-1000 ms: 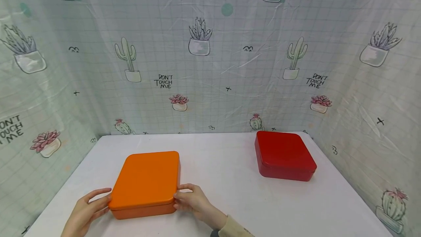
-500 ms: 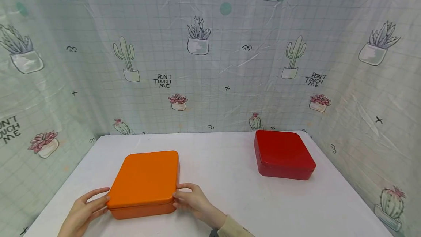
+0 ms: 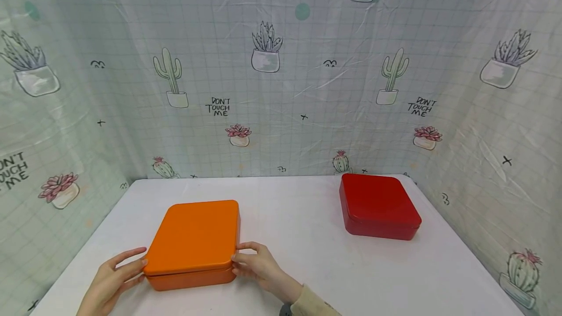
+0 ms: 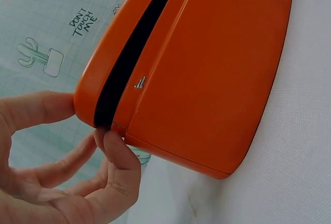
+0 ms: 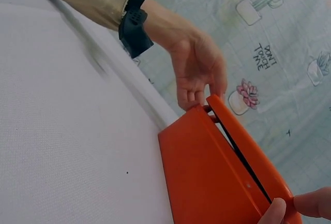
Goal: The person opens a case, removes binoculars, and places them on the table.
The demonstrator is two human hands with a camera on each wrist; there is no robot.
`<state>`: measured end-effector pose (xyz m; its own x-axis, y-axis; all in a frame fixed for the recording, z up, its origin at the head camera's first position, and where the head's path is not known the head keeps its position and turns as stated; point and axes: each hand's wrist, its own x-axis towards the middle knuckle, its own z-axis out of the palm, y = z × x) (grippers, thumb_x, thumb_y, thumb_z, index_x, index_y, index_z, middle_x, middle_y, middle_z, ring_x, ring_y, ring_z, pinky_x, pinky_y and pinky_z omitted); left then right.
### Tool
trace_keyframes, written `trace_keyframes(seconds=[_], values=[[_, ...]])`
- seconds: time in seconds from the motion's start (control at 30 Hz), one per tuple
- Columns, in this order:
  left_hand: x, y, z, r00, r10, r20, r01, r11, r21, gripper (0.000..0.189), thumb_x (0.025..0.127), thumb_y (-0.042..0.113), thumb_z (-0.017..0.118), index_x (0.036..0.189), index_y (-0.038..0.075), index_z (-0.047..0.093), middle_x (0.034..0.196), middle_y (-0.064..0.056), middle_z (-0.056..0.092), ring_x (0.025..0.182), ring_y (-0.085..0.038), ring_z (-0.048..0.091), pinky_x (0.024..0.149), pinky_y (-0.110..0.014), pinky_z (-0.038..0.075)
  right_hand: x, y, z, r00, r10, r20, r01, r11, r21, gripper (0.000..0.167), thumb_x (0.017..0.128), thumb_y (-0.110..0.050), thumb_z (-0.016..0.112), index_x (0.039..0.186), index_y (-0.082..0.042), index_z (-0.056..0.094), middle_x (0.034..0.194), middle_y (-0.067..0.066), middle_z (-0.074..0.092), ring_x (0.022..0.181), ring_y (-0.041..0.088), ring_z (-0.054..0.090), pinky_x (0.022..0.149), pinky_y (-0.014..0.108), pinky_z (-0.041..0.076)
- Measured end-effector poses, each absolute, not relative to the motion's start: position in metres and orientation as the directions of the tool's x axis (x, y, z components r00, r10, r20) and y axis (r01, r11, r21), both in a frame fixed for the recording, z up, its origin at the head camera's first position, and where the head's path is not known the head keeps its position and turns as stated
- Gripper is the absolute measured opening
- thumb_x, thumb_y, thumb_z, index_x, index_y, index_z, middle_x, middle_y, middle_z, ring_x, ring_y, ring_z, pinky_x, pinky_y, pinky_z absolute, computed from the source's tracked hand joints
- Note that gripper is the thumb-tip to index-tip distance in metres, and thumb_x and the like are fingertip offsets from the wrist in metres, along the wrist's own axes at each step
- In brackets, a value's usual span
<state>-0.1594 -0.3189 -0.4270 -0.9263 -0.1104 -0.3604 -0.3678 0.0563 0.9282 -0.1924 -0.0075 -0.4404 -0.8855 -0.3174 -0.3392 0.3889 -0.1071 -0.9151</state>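
Observation:
An orange tin box (image 3: 189, 281) sits on the table at front left, and its orange lid (image 3: 193, 238) is slightly raised. In the left wrist view a dark gap shows between the lid (image 4: 111, 53) and the box body (image 4: 207, 74). My left hand (image 3: 110, 277) pinches the lid's near left corner, one finger on its outer edge and the thumb at the gap. On the other side my right hand (image 3: 263, 267) pinches the near right corner. The right wrist view shows its fingertips (image 5: 279, 208) at the lid edge. The box's inside is hidden.
A closed red tin box (image 3: 379, 204) stands at the back right of the white table (image 3: 298, 238). A cloth printed with cacti (image 3: 281, 87) hangs behind the table and along both sides.
The front edge of the orange lid has risen a little, and a thin gap now shows under it. Both hands stay at the same corners. The red tin has not moved.

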Motion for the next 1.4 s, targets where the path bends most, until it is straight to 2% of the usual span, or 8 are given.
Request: trace_keyframes(seconds=[0.13, 0.37, 0.43, 0.6, 0.67, 1.13, 1.27, 1.4], values=[[-0.159, -0.319, -0.427, -0.925, -0.113, -0.363, -0.370, 0.051, 0.928, 0.028, 0.084, 0.020, 0.061, 0.111, 0.022, 0.053, 0.087, 0.016, 0.057, 0.080, -0.001, 0.058, 0.075, -0.027, 0.053, -0.193, -0.008, -0.441, -0.886, -0.315, -0.341, 0.390, -0.107, -0.915, 0.035, 0.078, -0.009, 0.066, 0.111, -0.002, 0.054, 0.092, 0.010, 0.064, 0.059, 0.007, 0.058, 0.064, 0.023, 0.054], [-0.159, -0.320, -0.425, -0.925, -0.112, -0.364, -0.369, 0.027, 0.929, 0.018, 0.084, 0.021, 0.060, 0.098, 0.031, 0.054, 0.086, 0.018, 0.056, 0.080, 0.000, 0.057, 0.075, -0.026, 0.052, -0.193, -0.008, -0.440, -0.889, -0.320, -0.329, 0.381, -0.117, -0.917, 0.035, 0.078, -0.008, 0.066, 0.111, -0.002, 0.054, 0.088, 0.009, 0.064, 0.057, 0.007, 0.057, 0.063, 0.021, 0.054], [-0.159, -0.320, -0.425, -0.925, -0.116, -0.362, -0.368, 0.027, 0.930, 0.024, 0.085, 0.021, 0.060, 0.106, 0.028, 0.053, 0.086, 0.018, 0.056, 0.080, 0.000, 0.057, 0.075, -0.026, 0.052, -0.193, -0.009, -0.439, -0.888, -0.321, -0.328, 0.382, -0.118, -0.917, 0.035, 0.078, -0.007, 0.065, 0.111, -0.002, 0.054, 0.087, 0.009, 0.064, 0.057, 0.007, 0.057, 0.062, 0.021, 0.053], [-0.160, -0.322, -0.427, -0.924, -0.119, -0.364, -0.368, 0.015, 0.930, 0.027, 0.083, 0.022, 0.063, 0.107, 0.028, 0.053, 0.086, 0.019, 0.056, 0.081, 0.000, 0.058, 0.077, -0.027, 0.052, -0.192, -0.009, -0.438, -0.887, -0.323, -0.330, 0.384, -0.119, -0.916, 0.037, 0.078, -0.008, 0.066, 0.112, -0.003, 0.054, 0.087, 0.008, 0.064, 0.058, 0.007, 0.057, 0.062, 0.021, 0.053], [-0.160, -0.322, -0.427, -0.923, -0.120, -0.365, -0.368, 0.008, 0.930, 0.021, 0.082, 0.023, 0.064, 0.097, 0.032, 0.054, 0.085, 0.020, 0.056, 0.081, -0.001, 0.058, 0.077, -0.027, 0.052, -0.192, -0.009, -0.438, -0.888, -0.320, -0.330, 0.383, -0.117, -0.916, 0.037, 0.078, -0.008, 0.066, 0.112, -0.004, 0.054, 0.087, 0.008, 0.064, 0.058, 0.007, 0.057, 0.062, 0.021, 0.054], [-0.156, -0.318, -0.419, -0.931, -0.110, -0.347, -0.350, 0.007, 0.937, 0.021, 0.082, 0.020, 0.064, 0.095, 0.034, 0.055, 0.087, 0.022, 0.055, 0.083, 0.002, 0.057, 0.079, -0.027, 0.052, -0.190, -0.004, -0.438, -0.898, -0.325, -0.297, 0.347, -0.105, -0.932, 0.036, 0.078, -0.006, 0.065, 0.112, 0.000, 0.055, 0.084, 0.008, 0.065, 0.056, 0.006, 0.056, 0.062, 0.022, 0.054], [-0.155, -0.317, -0.417, -0.926, -0.105, -0.362, -0.365, 0.010, 0.931, 0.031, 0.081, 0.021, 0.064, 0.110, 0.029, 0.054, 0.088, 0.022, 0.056, 0.083, 0.001, 0.057, 0.081, -0.029, 0.052, -0.189, -0.001, -0.437, -0.897, -0.337, -0.285, 0.338, -0.109, -0.935, 0.037, 0.078, -0.006, 0.065, 0.113, -0.001, 0.056, 0.083, 0.007, 0.066, 0.057, 0.006, 0.057, 0.063, 0.023, 0.054], [-0.156, -0.315, -0.416, -0.922, -0.095, -0.375, -0.378, 0.019, 0.926, 0.057, 0.081, 0.021, 0.065, 0.131, 0.011, 0.041, 0.092, 0.018, 0.058, 0.083, 0.001, 0.058, 0.082, -0.031, 0.052, -0.188, 0.003, -0.437, -0.901, -0.334, -0.277, 0.331, -0.116, -0.936, 0.037, 0.078, -0.005, 0.065, 0.113, -0.002, 0.056, 0.081, 0.006, 0.067, 0.058, 0.006, 0.057, 0.064, 0.024, 0.054]])
